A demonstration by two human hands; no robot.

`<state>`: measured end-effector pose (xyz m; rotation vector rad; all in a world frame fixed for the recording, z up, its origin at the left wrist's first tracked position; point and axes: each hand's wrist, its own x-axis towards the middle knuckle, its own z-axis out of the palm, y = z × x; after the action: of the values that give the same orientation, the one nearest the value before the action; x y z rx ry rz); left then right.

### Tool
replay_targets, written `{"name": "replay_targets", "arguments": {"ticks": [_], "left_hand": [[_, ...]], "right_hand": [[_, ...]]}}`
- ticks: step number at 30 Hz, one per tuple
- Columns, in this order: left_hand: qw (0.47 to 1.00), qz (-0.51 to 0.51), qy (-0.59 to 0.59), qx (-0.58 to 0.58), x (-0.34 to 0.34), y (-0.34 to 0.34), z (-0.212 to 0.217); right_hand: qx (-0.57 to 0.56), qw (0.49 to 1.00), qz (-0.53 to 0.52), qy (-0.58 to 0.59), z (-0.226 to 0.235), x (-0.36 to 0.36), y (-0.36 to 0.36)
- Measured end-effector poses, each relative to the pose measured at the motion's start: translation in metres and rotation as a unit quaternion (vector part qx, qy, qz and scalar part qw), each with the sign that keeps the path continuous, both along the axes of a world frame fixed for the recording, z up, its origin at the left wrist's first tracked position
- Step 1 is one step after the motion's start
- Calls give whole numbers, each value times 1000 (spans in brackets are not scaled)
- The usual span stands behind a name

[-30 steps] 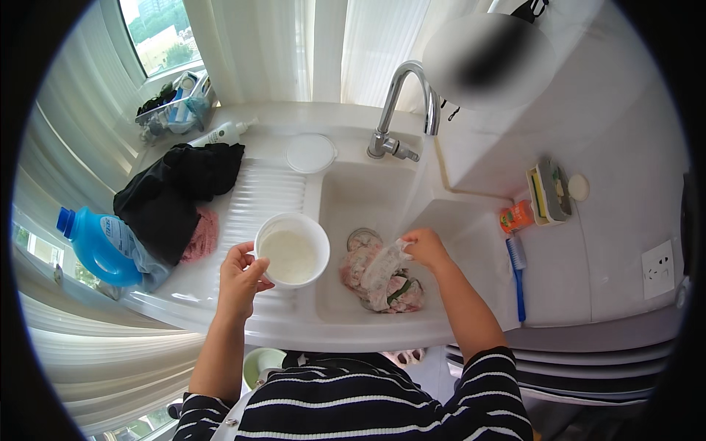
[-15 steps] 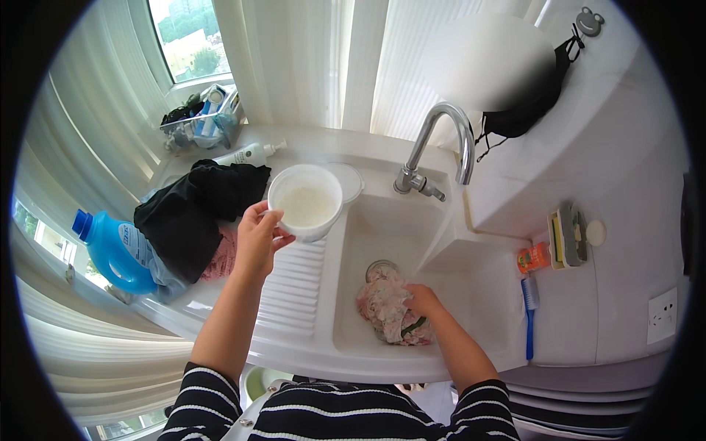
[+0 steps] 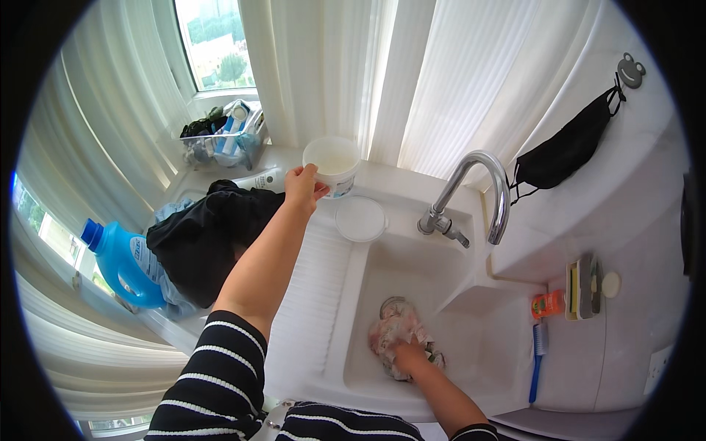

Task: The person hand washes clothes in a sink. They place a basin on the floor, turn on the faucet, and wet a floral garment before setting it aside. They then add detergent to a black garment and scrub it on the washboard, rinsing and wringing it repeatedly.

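My left hand (image 3: 303, 188) pinches the near rim of a white plastic tub (image 3: 340, 182) with pale contents, at the back of the counter. A round white lid (image 3: 361, 219) lies on the counter just nearer than the tub. Down in the white sink (image 3: 471, 345), my right hand (image 3: 412, 357) is on a wet pink patterned cloth (image 3: 388, 336), its fingers pressed into the folds and partly hidden. The cloth lies beside and partly over the drain (image 3: 396, 303).
A curved chrome faucet (image 3: 500, 198) arches over the sink. To the left are dark clothes (image 3: 213, 235), a blue jug (image 3: 125, 264), a white bottle (image 3: 261, 178) and a clear bin (image 3: 228, 140). A blue brush (image 3: 538, 360) and orange container (image 3: 546, 304) are at the right.
My left hand has moved the tub away from me, toward the back of the counter, uncovering the lid. My right hand has shifted onto the middle of the cloth. The view has tilted.
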<state>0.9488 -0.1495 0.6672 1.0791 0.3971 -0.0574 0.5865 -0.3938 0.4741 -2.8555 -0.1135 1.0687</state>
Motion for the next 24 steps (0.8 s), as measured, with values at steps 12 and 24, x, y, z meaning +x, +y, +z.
{"name": "replay_targets", "arguments": {"ticks": [12, 24], "left_hand": [[998, 15, 20, 50, 25, -7, 3], [465, -179, -515, 697, -76, -23, -70]], "right_hand": [[51, 999, -8, -16, 20, 8, 5], [60, 998, -13, -16, 8, 6, 1]]}}
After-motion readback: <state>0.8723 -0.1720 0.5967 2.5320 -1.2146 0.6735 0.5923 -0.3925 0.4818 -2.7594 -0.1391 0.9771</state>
